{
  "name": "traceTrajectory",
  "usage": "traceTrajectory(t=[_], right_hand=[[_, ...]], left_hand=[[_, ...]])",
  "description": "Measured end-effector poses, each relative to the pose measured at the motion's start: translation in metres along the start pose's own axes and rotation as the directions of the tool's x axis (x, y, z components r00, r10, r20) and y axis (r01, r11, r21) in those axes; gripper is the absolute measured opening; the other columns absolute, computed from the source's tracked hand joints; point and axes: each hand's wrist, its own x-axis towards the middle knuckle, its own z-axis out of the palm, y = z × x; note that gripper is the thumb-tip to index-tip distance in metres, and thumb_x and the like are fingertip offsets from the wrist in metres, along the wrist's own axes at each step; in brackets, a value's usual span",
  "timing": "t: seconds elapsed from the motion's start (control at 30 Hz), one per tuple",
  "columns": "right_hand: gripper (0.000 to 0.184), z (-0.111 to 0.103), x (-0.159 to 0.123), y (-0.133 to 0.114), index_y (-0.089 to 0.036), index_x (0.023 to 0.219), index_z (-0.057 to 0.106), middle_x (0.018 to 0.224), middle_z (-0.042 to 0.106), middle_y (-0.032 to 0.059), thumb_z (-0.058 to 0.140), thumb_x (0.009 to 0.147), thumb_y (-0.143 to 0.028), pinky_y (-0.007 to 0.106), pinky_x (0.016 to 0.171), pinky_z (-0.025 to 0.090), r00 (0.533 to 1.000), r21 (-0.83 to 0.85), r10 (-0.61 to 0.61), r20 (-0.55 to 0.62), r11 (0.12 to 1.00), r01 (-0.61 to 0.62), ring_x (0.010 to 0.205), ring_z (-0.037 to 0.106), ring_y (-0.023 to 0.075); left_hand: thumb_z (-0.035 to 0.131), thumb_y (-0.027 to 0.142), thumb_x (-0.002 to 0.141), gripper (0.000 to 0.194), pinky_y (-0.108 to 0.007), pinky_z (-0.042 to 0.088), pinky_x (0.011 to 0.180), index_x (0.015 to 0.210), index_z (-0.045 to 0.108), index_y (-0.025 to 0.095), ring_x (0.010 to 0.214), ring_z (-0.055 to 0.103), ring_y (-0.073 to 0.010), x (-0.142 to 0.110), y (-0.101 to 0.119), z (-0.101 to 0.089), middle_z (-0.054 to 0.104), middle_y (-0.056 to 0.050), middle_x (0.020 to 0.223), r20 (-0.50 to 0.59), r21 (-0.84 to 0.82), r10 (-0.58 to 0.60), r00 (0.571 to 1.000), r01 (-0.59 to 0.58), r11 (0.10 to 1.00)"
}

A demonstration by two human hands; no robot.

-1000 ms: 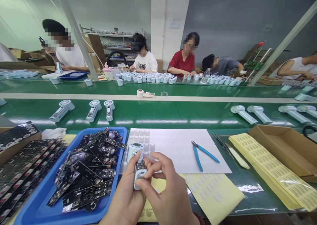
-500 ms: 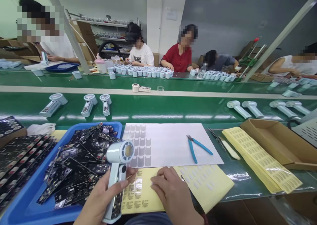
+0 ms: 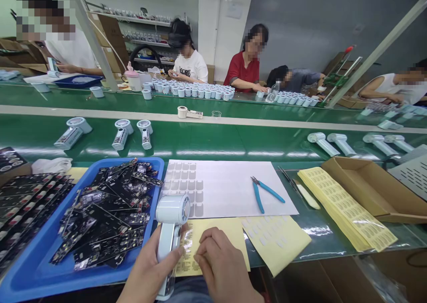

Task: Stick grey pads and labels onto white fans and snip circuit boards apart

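Note:
My left hand [image 3: 147,265] is wrapped round the handle of a pale blue handheld fan [image 3: 172,208]. The fan stands nearly upright, its round head at the top. Close on its right is my right hand [image 3: 223,265], fingers curled and thumb and forefinger drawn together above a yellow label sheet [image 3: 237,234]. Whatever that pinch holds, if anything, is too small or hidden to make out. Printed labels show on the sheet between the hands. A second yellow sheet [image 3: 295,241] with small pale stickers lies to the right.
A blue tray [image 3: 28,285] of circuit boards stands left. Behind my hands, blue-handled cutters [image 3: 257,197] lie on a white sheet [image 3: 227,174] bearing grey stickers. Tweezers [image 3: 289,178], label strips [image 3: 347,209] and a cardboard box [image 3: 373,196] are right. Fans line the green belt [image 3: 233,138]; co-workers sit beyond.
The fan in my left hand has moved right and turned, so its head now faces more to the right. My right hand has shifted slightly left, closer to the fan.

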Motion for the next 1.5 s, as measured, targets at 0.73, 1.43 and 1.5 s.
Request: traceTrajectory(t=[0.73, 1.43, 1.5], right_hand=[[0.015, -0.063, 0.052, -0.062, -0.020, 0.077, 0.059, 0.094, 0.052, -0.0021, 0.063, 0.083, -0.007, 0.023, 0.071, 0.047, 0.992, 0.505, -0.031, 0.120, 0.863, -0.034, 0.076, 0.055, 0.0105], [0.009, -0.050, 0.074, -0.042, -0.023, 0.089, 0.058, 0.102, 0.057, 0.0034, 0.053, 0.095, -0.020, 0.021, 0.059, 0.050, 0.898, 0.377, -0.166, -0.407, 0.866, 0.330, 0.084, 0.063, 0.0141], [0.010, -0.058, 0.082, -0.035, -0.024, 0.091, 0.058, 0.108, 0.059, 0.0047, 0.050, 0.098, -0.025, 0.020, 0.061, 0.053, 0.898, 0.409, -0.061, -0.436, 0.876, 0.258, 0.096, 0.065, 0.0157]], left_hand=[[0.069, 0.045, 0.083, 0.042, -0.033, 0.056, 0.086, 0.117, 0.072, 0.021, 0.110, 0.067, -0.0272, 0.019, 0.037, 0.021, 0.076, -0.006, 0.109, 0.092, -0.373, -0.189, 0.978, 0.210, 0.904], [0.061, 0.018, 0.089, 0.022, -0.031, 0.060, 0.078, 0.105, 0.075, 0.013, 0.085, 0.074, -0.0225, 0.031, 0.070, 0.039, 0.077, -0.009, 0.089, 0.143, -0.416, -0.295, 0.945, 0.328, 0.848], [0.065, 0.015, 0.085, 0.021, -0.032, 0.061, 0.072, 0.102, 0.075, 0.009, 0.077, 0.074, -0.0230, 0.040, 0.081, 0.036, 0.076, -0.012, 0.087, 0.213, -0.339, -0.282, 0.935, 0.342, 0.877]])
